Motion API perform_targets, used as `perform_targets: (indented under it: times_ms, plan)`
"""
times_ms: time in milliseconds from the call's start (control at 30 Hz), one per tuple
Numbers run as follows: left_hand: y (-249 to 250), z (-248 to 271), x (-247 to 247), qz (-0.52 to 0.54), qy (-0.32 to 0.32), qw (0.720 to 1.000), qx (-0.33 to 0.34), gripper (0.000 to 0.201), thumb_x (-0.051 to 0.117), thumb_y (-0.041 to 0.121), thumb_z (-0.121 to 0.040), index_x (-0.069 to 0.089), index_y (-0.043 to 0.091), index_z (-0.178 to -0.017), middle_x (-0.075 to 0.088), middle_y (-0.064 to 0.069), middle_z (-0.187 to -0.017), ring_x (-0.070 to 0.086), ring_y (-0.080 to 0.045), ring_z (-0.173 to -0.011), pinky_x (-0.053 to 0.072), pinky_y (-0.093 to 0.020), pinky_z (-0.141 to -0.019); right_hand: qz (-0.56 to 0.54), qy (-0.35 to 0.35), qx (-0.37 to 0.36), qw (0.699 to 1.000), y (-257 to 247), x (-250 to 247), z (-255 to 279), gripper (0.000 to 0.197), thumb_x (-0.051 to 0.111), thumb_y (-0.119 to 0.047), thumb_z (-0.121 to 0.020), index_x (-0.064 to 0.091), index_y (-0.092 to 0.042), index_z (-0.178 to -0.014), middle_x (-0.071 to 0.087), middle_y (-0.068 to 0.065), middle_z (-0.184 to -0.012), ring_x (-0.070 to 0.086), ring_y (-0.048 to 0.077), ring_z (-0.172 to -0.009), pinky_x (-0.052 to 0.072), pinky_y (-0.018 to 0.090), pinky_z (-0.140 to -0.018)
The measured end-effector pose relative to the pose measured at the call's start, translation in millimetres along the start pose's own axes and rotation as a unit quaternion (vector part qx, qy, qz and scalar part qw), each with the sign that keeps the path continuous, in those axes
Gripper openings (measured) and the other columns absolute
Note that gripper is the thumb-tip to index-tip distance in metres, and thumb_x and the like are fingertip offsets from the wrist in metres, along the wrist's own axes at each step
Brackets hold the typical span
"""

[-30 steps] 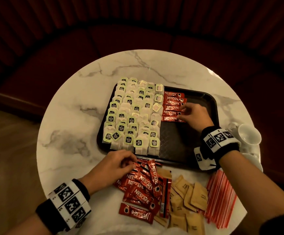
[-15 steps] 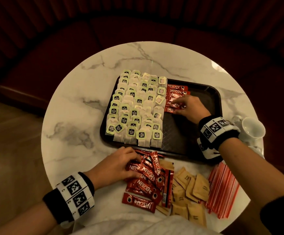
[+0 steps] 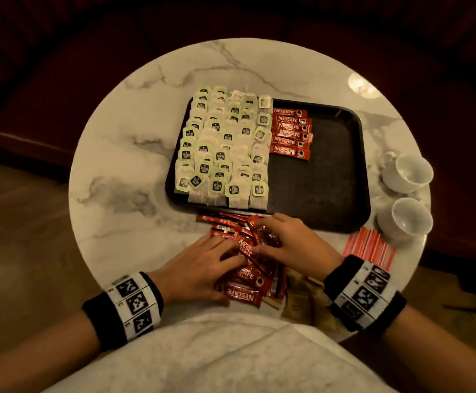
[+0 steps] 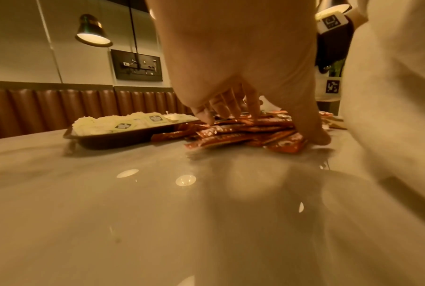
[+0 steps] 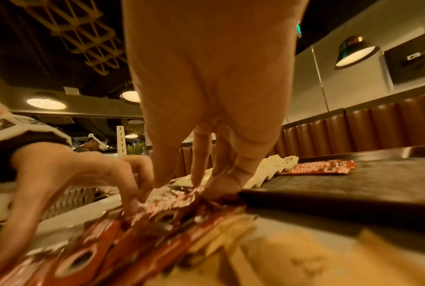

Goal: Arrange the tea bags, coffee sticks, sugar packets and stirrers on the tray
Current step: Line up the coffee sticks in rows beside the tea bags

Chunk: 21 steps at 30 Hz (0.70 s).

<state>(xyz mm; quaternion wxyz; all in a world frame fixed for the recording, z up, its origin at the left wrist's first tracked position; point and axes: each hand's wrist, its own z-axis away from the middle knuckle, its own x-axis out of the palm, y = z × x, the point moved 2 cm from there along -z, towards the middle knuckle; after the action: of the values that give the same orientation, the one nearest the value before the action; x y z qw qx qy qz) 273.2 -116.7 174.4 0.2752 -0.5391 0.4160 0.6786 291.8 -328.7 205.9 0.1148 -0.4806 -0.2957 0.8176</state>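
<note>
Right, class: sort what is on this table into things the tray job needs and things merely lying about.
Needed: tray, tea bags, coffee sticks, sugar packets, stirrers.
Lying about: two white cups.

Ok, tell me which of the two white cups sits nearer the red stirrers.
The nearer cup, closest to the person; it almost touches the stirrers, while the farther cup sits beyond it.

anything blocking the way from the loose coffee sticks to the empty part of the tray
Nothing visible. The loose coffee sticks lie against the near rim of the tray, under both hands. The bare floor beyond that rim, below the placed sticks and right of the tea bags, is open.
</note>
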Motion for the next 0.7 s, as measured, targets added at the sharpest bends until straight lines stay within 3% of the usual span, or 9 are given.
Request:
perform_targets:
  times_ms: [133, 267, 333, 433, 500, 567, 700]
  plan:
    - [3, -1, 2, 0.001, 0.047, 0.999, 0.012, 0.056, 0.072, 0.053, -0.074, 0.060, 0.020, -0.117, 0.061, 0.000, -0.115, 0.052, -0.015, -0.104, 0.050, -0.033, -0.088, -0.010, 0.050, 0.016, 0.999, 3, 16, -1, 0.052, 0.067, -0.032, -0.091, 0.045, -0.026, -0.138, 0.055, 0.000, -0.126, 0.053, 0.017, -0.115, 0.044, 0.029, -0.096]
    - [12, -4, -1, -0.027, 0.079, 0.996, 0.013, 0.036, 0.073, 0.030, -0.075, 0.068, 0.010, -0.105, 0.066, -0.006, -0.103, 0.060, -0.019, -0.093, 0.056, -0.033, -0.078, -0.026, 0.075, 0.009, 0.997, 0, 20, -2, 0.043, 0.064, -0.023, -0.092, 0.047, -0.028, -0.131, 0.060, 0.000, -0.126, 0.057, 0.016, -0.114, 0.050, 0.035, -0.096]
    - [19, -5, 0, -0.034, 0.075, 0.997, -0.001, 0.041, 0.083, 0.022, -0.069, 0.068, 0.008, -0.105, 0.068, -0.007, -0.103, 0.064, -0.020, -0.090, 0.057, -0.031, -0.078, -0.062, 0.088, 0.015, 0.994, -1, 16, -2, 0.042, 0.064, -0.018, -0.093, 0.049, -0.028, -0.130, 0.061, -0.003, -0.125, 0.057, 0.012, -0.111, 0.050, 0.027, -0.094]
    - [24, -6, 0, -0.028, 0.057, 0.998, -0.025, 0.048, 0.087, 0.021, -0.066, 0.066, 0.009, -0.107, 0.067, -0.006, -0.105, 0.064, -0.018, -0.091, 0.057, -0.029, -0.079, -0.149, 0.106, 0.035, 0.982, -1, 5, 3, 0.041, 0.062, -0.013, -0.095, 0.049, -0.027, -0.131, 0.059, -0.012, -0.111, 0.057, -0.002, -0.096, 0.047, 0.007, -0.076]
    - [27, -8, 0, -0.035, 0.053, 0.998, -0.028, 0.047, 0.086, 0.017, -0.066, 0.065, 0.009, -0.107, 0.067, -0.007, -0.103, 0.064, -0.018, -0.088, 0.058, -0.030, -0.076, -0.179, 0.127, 0.037, 0.975, 4, -2, 8, 0.037, 0.063, -0.015, -0.095, 0.052, -0.026, -0.129, 0.059, -0.014, -0.108, 0.057, -0.005, -0.093, 0.046, 0.004, -0.074]
    - [28, -11, -1, -0.053, 0.046, 0.997, -0.029, 0.048, 0.084, 0.015, -0.066, 0.065, 0.007, -0.109, 0.067, -0.008, -0.103, 0.063, -0.019, -0.086, 0.058, -0.030, -0.075, -0.172, 0.128, 0.035, 0.976, 9, -9, 14, 0.027, 0.061, -0.017, -0.096, 0.057, -0.027, -0.121, 0.062, -0.012, -0.110, 0.058, -0.002, -0.099, 0.048, 0.012, -0.083]
    - [29, -19, 2, -0.087, 0.024, 0.995, -0.040, 0.045, 0.086, 0.018, -0.065, 0.064, 0.009, -0.103, 0.065, -0.007, -0.096, 0.059, -0.018, -0.079, 0.056, -0.031, -0.070, -0.160, 0.073, 0.038, 0.984, 16, -13, 31, 0.014, 0.056, -0.016, -0.097, 0.057, -0.024, -0.108, 0.063, -0.008, -0.105, 0.060, 0.003, -0.095, 0.052, 0.024, -0.081]
